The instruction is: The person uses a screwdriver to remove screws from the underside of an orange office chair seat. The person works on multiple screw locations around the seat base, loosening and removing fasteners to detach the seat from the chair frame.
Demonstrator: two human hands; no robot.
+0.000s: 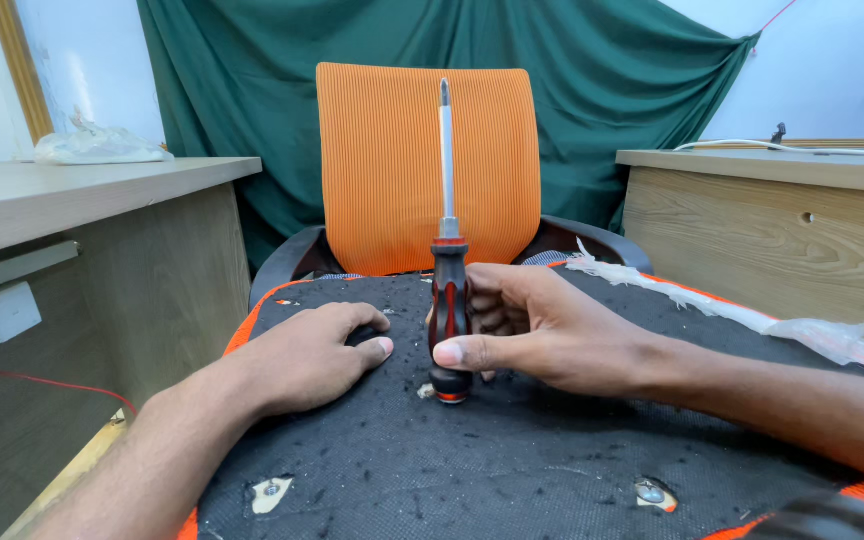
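On the upturned chair seat [512, 470], black-covered and littered with debris, two screw fittings are seen exposed near the front edge; whether any fastener is yet removed cannot be told. The orange backrest [392, 170] stands behind. The left hand [312, 355] is laid flat, fingers loosely curled, holding nothing. The right hand [537, 330] is closed around the screwdriver [449, 290], red-and-black handled, held upright, butt on the seat, tip upward, engaged with nothing.
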